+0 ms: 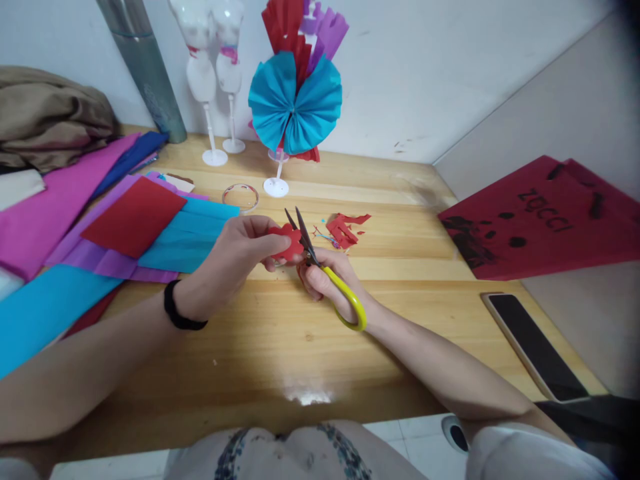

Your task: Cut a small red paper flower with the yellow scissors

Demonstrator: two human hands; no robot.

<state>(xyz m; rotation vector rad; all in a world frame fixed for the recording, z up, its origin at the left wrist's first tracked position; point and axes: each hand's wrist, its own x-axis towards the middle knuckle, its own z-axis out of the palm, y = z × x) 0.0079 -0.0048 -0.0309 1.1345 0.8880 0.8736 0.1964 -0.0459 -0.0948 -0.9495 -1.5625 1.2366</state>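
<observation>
Near the middle of the table, my left hand [245, 247] pinches a small red paper piece [289, 243] with a scalloped, flower-like edge. My right hand [330, 277] is wrapped round yellow-handled scissors [350, 300], one loop of which shows below the thumb. Their dark blades are slightly apart, point up and away from me, and lie at the right edge of the red piece. Behind my right hand lie red paper scraps [342, 230]. A roll of clear tape [241, 197] rests behind my left hand.
Coloured paper sheets [190, 233] spread over the left side. Behind stand a bottle [150, 80], white mannequins [203, 73] and a stand with a blue pleated paper fan [295, 103]. At right are a red bag [540, 220] and a phone [535, 347].
</observation>
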